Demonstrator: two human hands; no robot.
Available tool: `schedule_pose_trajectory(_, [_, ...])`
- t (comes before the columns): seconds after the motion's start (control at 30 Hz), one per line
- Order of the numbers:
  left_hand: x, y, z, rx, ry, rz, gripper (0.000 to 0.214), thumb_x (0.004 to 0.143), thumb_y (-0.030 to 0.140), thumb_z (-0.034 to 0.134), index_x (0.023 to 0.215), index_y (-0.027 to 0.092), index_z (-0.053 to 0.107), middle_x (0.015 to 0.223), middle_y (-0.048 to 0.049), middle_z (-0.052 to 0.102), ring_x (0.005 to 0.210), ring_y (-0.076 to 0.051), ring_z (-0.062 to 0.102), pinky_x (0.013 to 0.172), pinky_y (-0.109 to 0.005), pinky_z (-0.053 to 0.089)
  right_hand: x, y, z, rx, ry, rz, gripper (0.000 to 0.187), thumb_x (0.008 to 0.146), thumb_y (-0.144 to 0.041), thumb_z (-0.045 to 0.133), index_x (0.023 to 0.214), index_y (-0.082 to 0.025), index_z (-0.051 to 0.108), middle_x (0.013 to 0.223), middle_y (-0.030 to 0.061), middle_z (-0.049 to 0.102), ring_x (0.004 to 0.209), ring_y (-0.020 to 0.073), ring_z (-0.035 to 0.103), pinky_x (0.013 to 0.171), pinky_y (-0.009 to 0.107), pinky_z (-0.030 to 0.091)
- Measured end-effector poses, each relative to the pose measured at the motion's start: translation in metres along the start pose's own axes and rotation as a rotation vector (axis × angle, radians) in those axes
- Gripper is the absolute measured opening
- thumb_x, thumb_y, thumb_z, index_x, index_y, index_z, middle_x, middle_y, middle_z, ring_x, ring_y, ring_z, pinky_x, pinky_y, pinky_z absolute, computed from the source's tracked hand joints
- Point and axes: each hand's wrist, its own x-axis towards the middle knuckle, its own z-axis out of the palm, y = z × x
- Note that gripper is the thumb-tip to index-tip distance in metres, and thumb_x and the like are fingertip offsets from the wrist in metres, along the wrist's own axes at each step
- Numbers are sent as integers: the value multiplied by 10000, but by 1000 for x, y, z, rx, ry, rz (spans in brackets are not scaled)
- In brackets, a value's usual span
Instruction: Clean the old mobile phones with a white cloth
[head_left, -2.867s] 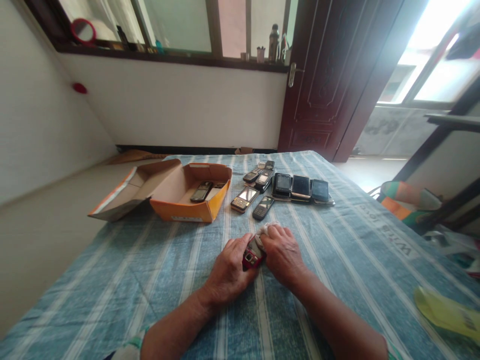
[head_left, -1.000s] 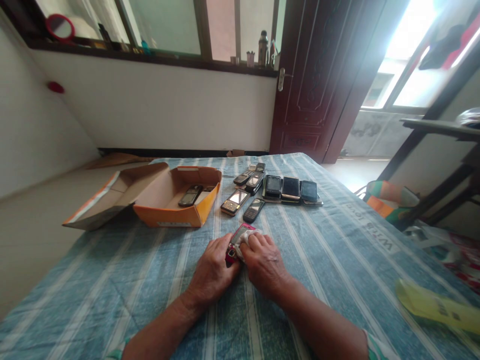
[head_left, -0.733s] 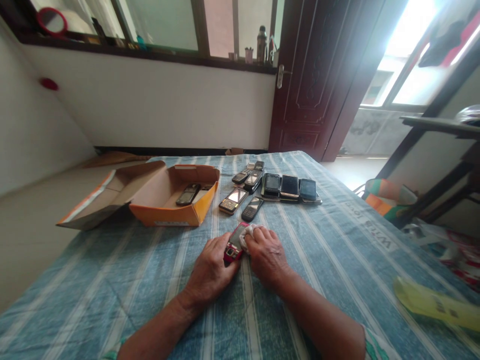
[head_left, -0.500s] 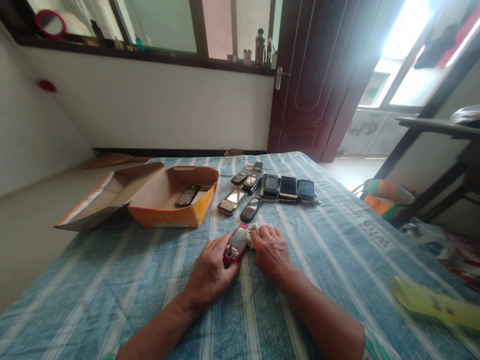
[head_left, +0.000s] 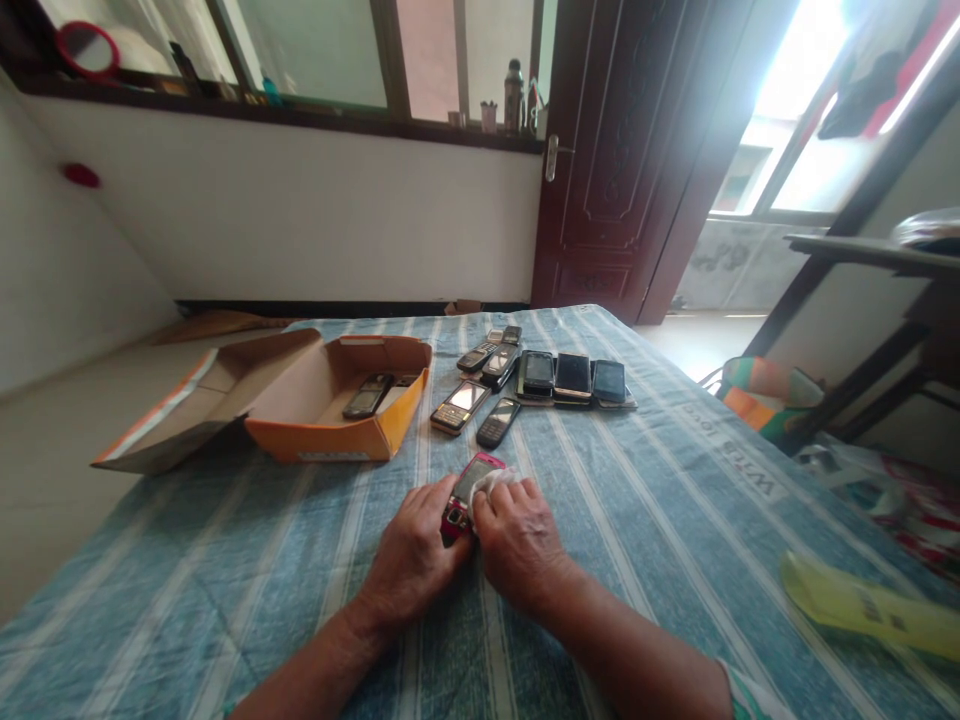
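Note:
My left hand is closed around the lower left side of a pink mobile phone, screen facing up. A white tissue or cloth is pinched in the fingers of my right hand, pressed against the right side of the phone's screen and keypad. Part of the keypad is hidden by the fingers. Just beyond the hands lie a dark keypad phone and a gold-edged keypad phone.
An opened orange cardboard box with phones inside stands to the left. Stacked touchscreen phones and more keypad phones lie at the table's far side. A yellow wrapper is at the right, on the striped tablecloth.
My right hand has moved left and a little down with the white tissue or cloth, from the phone's right edge onto its screen and keypad. My left hand keeps its hold.

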Motion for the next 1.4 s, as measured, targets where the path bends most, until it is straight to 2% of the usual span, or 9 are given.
schedule_pose_trajectory(0.23, [2,2,-2,-12,4,14,376,768,284,547,1115,143,573,1002,-120,714,920,-269,674,826,-368,557,1,1,3,6,35,11,101,832,-133,545,853,-146,644,773,89,613,725,241,523,682,383,368])
schedule_pose_trajectory(0.43, [2,3,0,3,24,41,366,775,264,544,1119,140,568,1004,-116,709,909,-261,670,831,-367,554,4,7,4,1,2,59,102,839,-140,537,838,-156,638,801,91,625,752,241,531,719,389,374])
schedule_pose_trajectory(0.73, [0,3,2,-7,26,51,377,766,231,565,1130,131,559,1003,-118,698,909,-262,661,826,-378,557,9,21,2,-18,-94,124,166,882,-161,515,981,-144,648,906,104,655,831,255,558,734,385,383])
schedule_pose_trajectory(1.07, [-1,-2,2,-29,13,36,382,790,274,576,1146,135,571,1032,-123,695,942,-264,663,855,-381,549,3,4,0,-11,-71,72,157,855,-148,544,949,-133,668,870,111,664,783,258,562,782,419,397])
schedule_pose_trajectory(1.27, [-3,-2,4,-33,12,30,407,782,268,590,1161,122,559,1042,-129,693,953,-268,661,857,-382,549,7,13,-1,4,-123,102,158,867,-155,523,955,-143,653,887,103,654,816,258,562,759,402,393])
schedule_pose_trajectory(1.4, [-1,3,2,-28,22,27,411,764,263,590,1151,128,559,1021,-121,700,932,-268,665,850,-379,551,9,21,0,-5,-139,132,206,892,-159,487,1027,-141,642,946,115,652,867,259,559,774,398,385])
